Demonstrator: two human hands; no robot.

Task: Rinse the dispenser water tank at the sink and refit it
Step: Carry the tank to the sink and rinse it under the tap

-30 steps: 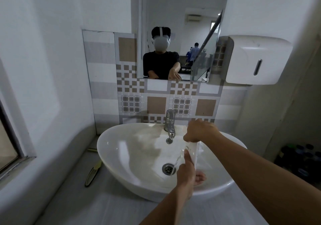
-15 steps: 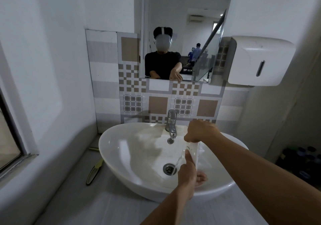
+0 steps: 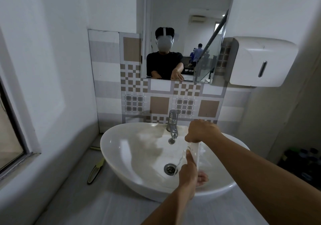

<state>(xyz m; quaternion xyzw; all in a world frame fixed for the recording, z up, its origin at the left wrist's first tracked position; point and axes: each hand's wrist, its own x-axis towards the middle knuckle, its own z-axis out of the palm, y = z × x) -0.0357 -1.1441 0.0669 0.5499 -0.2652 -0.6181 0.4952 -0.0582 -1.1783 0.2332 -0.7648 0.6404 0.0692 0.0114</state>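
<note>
Both hands grip the clear water tank (image 3: 194,152) over the sink (image 3: 132,155), fingers (image 3: 202,177) curled round it.

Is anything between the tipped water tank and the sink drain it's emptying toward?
Nothing visible. The water tank, held by the left hand and right hand, pours straight toward the open drain.

grey counter (image 3: 73,205), white basin (image 3: 132,171) on it, green-handled tool (image 3: 96,171) beside

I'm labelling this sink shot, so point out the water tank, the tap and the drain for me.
water tank (image 3: 195,152), head view, on its clear side wall between the hands.
tap (image 3: 172,120), head view, on its metal body.
drain (image 3: 169,169), head view, on the metal strainer.
</note>
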